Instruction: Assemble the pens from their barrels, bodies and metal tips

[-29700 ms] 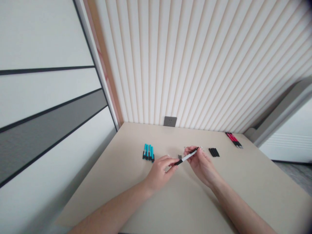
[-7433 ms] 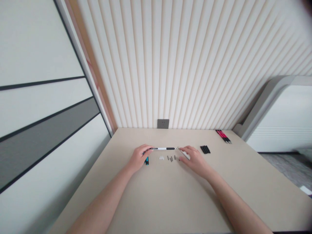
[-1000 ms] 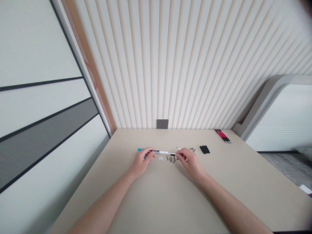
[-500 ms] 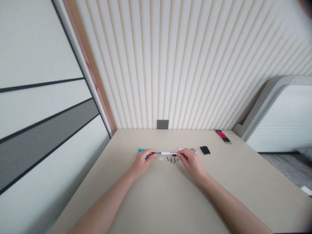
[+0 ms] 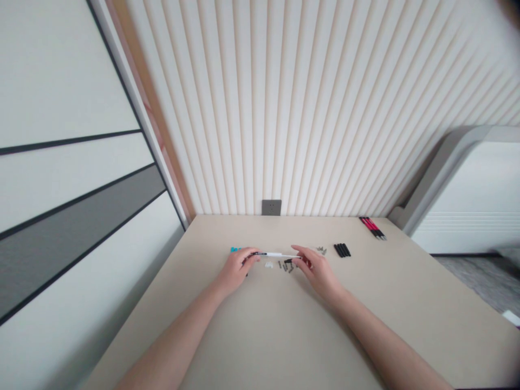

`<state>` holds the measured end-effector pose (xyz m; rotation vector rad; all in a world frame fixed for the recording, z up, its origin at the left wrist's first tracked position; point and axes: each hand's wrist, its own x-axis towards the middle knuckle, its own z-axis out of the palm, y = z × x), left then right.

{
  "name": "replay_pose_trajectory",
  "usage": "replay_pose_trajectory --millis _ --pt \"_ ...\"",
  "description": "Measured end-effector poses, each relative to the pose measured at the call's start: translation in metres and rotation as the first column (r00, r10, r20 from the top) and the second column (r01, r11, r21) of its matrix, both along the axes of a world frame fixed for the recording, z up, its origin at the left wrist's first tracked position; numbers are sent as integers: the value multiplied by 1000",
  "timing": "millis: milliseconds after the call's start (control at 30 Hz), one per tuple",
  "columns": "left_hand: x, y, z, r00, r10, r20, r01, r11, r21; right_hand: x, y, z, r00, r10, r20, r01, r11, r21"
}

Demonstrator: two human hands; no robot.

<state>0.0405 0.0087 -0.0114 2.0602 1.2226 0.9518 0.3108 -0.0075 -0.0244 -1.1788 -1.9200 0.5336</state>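
Observation:
My left hand (image 5: 238, 265) is closed on a slim pen refill (image 5: 273, 254), black at the left end and white along the middle. Its thin right end reaches in between the fingers of my right hand (image 5: 314, 265). There, a short black tube-like piece (image 5: 288, 261) sticks out beside my right thumb and appears gripped, while the index finger is lifted away from the thumb. Below the refill lie small white pieces (image 5: 268, 265) and several grey springs or metal-looking bits (image 5: 285, 266). Bright blue pieces (image 5: 235, 249) are partly hidden behind my left hand.
Several black tubes (image 5: 342, 250) lie in a row right of my right hand, near small grey tips (image 5: 322, 251). Red and black pens (image 5: 372, 228) rest at the table's far right corner. A wall socket (image 5: 271, 207) sits behind the beige table (image 5: 260, 336).
My right index finger has lifted and the fingers have spread somewhat. The black piece has tilted and dropped slightly below the refill. My left hand has barely moved.

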Motion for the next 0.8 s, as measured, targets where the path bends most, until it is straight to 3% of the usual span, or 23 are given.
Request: replay_pose_trajectory --millis 233,400,667,800 --pt "-3 4 -4 989 101 109 -98 995 -32 12 12 -8 989 -131 66 130 991 24" --pt "0 3 -3 993 105 43 -106 994 22 11 23 -15 960 -182 213 159 980 119" --pt "-2 5 -5 994 63 -90 -46 984 172 8 22 -16 949 -127 289 97 988 117" --pt "-3 6 -7 993 71 -98 -52 981 187 13 13 -4 951 -15 307 -25 992 126"
